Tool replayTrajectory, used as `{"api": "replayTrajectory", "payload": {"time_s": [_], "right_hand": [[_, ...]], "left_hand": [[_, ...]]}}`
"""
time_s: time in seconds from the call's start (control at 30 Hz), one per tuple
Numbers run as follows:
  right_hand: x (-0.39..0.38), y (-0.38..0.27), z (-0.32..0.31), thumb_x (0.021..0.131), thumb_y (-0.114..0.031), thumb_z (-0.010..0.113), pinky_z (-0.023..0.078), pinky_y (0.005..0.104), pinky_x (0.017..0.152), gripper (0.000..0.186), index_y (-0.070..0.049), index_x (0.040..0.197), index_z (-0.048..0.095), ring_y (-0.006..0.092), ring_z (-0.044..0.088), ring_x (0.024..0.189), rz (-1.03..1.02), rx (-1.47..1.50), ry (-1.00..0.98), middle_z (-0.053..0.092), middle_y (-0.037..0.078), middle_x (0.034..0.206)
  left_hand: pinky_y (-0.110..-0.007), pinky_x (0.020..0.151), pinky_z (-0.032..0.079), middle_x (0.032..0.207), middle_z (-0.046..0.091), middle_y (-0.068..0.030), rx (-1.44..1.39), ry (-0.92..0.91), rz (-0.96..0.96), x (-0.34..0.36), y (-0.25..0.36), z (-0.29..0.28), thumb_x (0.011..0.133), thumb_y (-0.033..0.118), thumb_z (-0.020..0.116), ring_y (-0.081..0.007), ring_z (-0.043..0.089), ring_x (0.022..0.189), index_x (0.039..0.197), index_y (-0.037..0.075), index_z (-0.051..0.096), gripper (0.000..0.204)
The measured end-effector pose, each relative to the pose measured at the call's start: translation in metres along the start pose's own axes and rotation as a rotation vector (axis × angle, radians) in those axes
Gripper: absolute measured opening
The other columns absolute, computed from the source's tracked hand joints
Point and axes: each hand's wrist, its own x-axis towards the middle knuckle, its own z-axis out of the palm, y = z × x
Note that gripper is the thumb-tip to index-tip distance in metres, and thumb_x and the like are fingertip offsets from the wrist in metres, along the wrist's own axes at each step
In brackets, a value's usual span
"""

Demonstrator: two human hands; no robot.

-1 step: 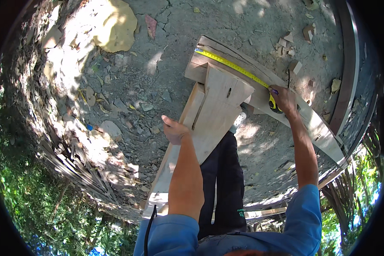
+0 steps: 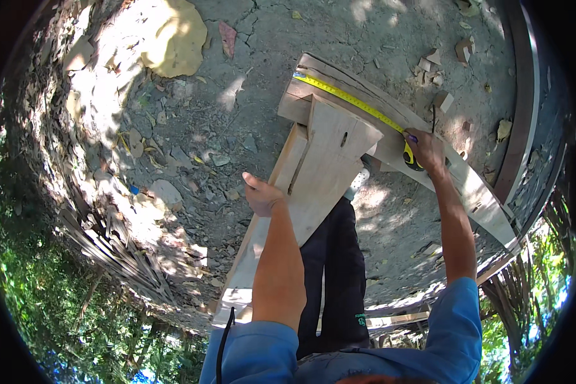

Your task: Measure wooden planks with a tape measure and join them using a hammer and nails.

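Tape measure (image 2: 349, 98) along wooden beam (image 2: 477, 191)

Tape meas. (image 2: 353, 98) on beam (image 2: 470, 179), wood blks (image 2: 433, 56) behind, to R

The right hand (image 2: 427, 152) partly hides the tape (image 2: 358, 102), its marks (image 2: 329, 88) too small to read. The left forearm (image 2: 279, 272) partly covers the board (image 2: 331, 166), which hides most of 1 shoe (image 2: 360, 182). The lower edge cuts the cord (image 2: 223, 342).
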Motion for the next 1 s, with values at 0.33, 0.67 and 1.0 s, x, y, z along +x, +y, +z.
{"api": "replayTrajectory", "payload": {"time_s": [0.33, 0.67, 1.0], "right_hand": [[-0.003, 0.002, 0.006, 0.086, -0.032, 0.062, 0.051, 0.0422, 0.062, 0.022, -0.014, 0.098, 0.068, 0.0326, 0.065, 0.072, -0.066, -0.027, 0.077, 0.066, 0.013, 0.079], [-0.003, -0.004, 0.005, 0.086, -0.033, 0.062, 0.05, 0.0421, 0.06, 0.022, -0.017, 0.099, 0.069, 0.0336, 0.065, 0.071, -0.036, -0.041, 0.099, 0.066, 0.014, 0.08], [0.003, -0.023, 0.001, 0.088, -0.041, 0.058, 0.052, 0.0449, 0.067, 0.028, -0.018, 0.101, 0.069, 0.0358, 0.066, 0.079, 0.184, -0.153, -0.035, 0.067, 0.016, 0.085]], "left_hand": [[-0.04, 0.074, 0.046, 0.077, 0.067, -0.007, -0.013, 0.028, -0.017, 0.001, 0.001, 0.001, 0.089, 0.067, 0.027, -0.0258, 0.064, 0.076, 0.087, 0.005, 0.068, 0.074], [-0.042, 0.075, 0.047, 0.082, 0.069, -0.0077, 0.006, -0.03, -0.063, 0.001, 0.004, -0.003, 0.089, 0.066, 0.028, -0.0271, 0.066, 0.082, 0.092, 0.006, 0.069, 0.072], [-0.044, 0.072, 0.046, 0.078, 0.068, -0.0081, 0.034, 0.006, -0.039, 0.002, 0.004, -0.002, 0.089, 0.064, 0.028, -0.029, 0.065, 0.079, 0.085, 0.007, 0.068, 0.07]]}}
